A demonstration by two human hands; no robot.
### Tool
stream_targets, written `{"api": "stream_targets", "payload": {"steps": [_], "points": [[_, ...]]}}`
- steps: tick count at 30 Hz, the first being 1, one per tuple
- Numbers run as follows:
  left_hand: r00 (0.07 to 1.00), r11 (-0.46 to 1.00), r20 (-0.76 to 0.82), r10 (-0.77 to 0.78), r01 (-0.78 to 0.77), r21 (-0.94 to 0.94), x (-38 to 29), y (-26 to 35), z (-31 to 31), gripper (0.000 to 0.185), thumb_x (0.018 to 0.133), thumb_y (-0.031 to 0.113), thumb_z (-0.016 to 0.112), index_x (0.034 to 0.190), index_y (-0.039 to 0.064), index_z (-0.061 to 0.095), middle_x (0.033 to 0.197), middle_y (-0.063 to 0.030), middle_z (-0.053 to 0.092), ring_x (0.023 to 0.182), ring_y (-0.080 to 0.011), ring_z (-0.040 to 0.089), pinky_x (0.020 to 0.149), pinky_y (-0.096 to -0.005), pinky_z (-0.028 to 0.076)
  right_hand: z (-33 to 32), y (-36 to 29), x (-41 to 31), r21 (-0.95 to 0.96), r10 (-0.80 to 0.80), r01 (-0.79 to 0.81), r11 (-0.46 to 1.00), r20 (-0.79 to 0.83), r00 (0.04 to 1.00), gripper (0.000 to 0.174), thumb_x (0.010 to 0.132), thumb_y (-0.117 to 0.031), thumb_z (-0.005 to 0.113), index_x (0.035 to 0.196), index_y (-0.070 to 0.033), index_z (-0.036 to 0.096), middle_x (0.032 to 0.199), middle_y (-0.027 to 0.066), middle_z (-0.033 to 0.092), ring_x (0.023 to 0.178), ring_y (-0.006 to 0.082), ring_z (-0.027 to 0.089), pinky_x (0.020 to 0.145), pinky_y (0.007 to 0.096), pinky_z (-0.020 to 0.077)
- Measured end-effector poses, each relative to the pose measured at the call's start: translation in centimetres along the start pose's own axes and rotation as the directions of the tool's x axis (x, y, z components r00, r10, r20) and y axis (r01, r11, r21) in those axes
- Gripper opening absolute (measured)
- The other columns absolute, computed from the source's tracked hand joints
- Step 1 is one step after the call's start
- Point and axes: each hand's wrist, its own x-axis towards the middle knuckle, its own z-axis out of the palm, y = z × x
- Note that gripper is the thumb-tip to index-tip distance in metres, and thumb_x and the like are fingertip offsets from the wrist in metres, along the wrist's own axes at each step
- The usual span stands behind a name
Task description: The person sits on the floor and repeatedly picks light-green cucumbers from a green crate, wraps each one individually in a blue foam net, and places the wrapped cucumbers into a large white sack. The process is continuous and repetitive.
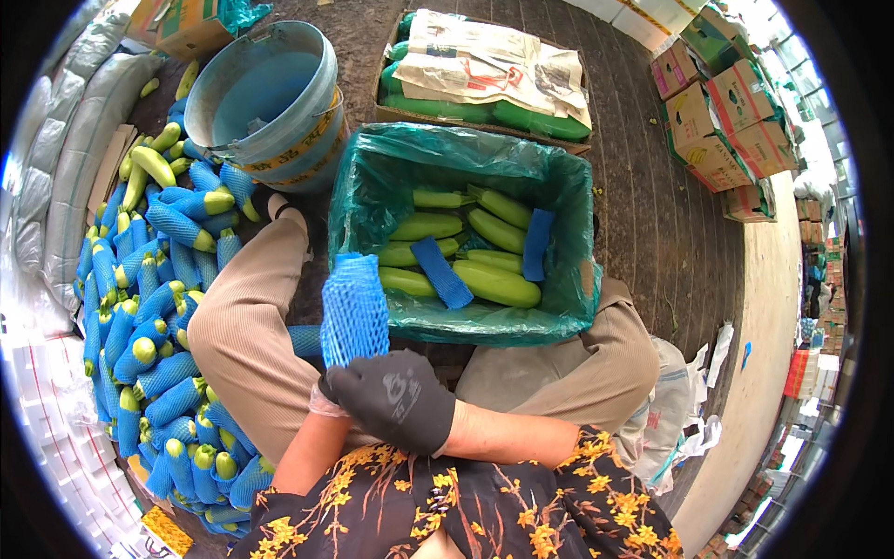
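Note:
My right hand (394,398), in a black coated glove, lies over my left hand (330,398), which it mostly hides. From the two hands a blue foam net sleeve (355,307) stands up; whether anything is inside it cannot be told. Just beyond, a box lined with green plastic film (464,328) holds several green zucchini (496,283) in rows. One flat blue foam sleeve (441,272) lies across them and another (538,244) rests at the right. A large pile of zucchini in blue net sleeves (174,349) lies to my left.
A metal bucket (314,140) stands behind my left knee. Beyond the lined box is a carton (482,126) of green-wrapped produce under paper. Banana cartons (740,105) are stacked at the far right. White sacks (98,154) and white foam boxes (63,419) line the left side.

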Motion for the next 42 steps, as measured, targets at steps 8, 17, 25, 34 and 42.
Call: {"api": "stream_targets", "payload": {"steps": [8,17,25,34,42], "points": [[0.951,0.937,-0.283,0.126,-0.020,0.350,3.1,-0.6,-2.5,0.019,0.093,0.012,0.053,0.103,0.003,0.067,0.093,-0.0146,0.067,0.090,-0.0274,0.066,0.096,-0.0437,0.047,-1.3,18.5,1.8,-0.114,0.453,-0.451,0.885,-0.009,0.891,0.047,0.081,-0.025,0.073,0.120,-0.005,0.057,0.093,0.0193,0.068,0.087,0.0327,0.070,0.074,0.0443,0.0552],[0.931,0.911,-0.256,0.259,-0.148,0.384,5.0,1.4,-2.8,0.015,0.088,0.000,0.053,0.091,0.001,0.068,0.094,-0.0161,0.068,0.100,-0.0343,0.066,0.110,-0.0468,0.043,3.6,31.5,-8.5,-0.534,0.694,-0.539,0.651,0.133,0.707,0.071,0.064,-0.035,0.081,0.121,-0.006,0.051,0.115,0.0204,0.060,0.106,0.0365,0.062,0.086,0.0478,0.0526],[0.728,0.493,0.667,0.157,-0.643,0.586,5.5,4.9,-2.0,0.010,0.081,0.009,0.065,0.089,0.008,0.071,0.096,-0.0189,0.070,0.091,-0.0319,0.068,0.111,-0.0477,0.042,-15.1,20.2,-7.9,0.852,0.686,-0.168,0.496,-0.267,0.677,0.058,0.080,-0.012,0.073,0.131,0.000,0.048,0.123,0.0140,0.059,0.110,0.0278,0.062,0.094,0.0423,0.0529],[0.845,0.674,0.284,0.453,-0.533,0.511,-1.2,8.4,0.4,0.051,0.090,0.021,0.061,0.137,0.003,0.053,0.138,-0.0135,0.059,0.134,-0.0275,0.050,0.117,-0.0656,0.020,-8.2,10.3,-5.3,0.962,0.589,-0.007,0.271,-0.160,0.792,0.056,0.093,-0.035,0.061,0.132,0.002,0.050,0.119,0.0135,0.063,0.108,0.0267,0.064,0.097,0.0403,0.0508],[0.877,0.752,0.431,0.214,-0.429,0.501,-2.5,3.1,-0.7,0.048,0.099,0.030,0.048,0.142,0.009,0.047,0.147,-0.0109,0.050,0.138,-0.0305,0.043,0.121,-0.0586,0.014,-2.9,5.1,-2.1,0.765,0.524,-0.285,0.577,-0.079,0.848,0.083,0.083,-0.038,0.077,0.142,0.003,0.037,0.131,0.0200,0.055,0.120,0.0262,0.055,0.101,0.0408,0.0466]]}}
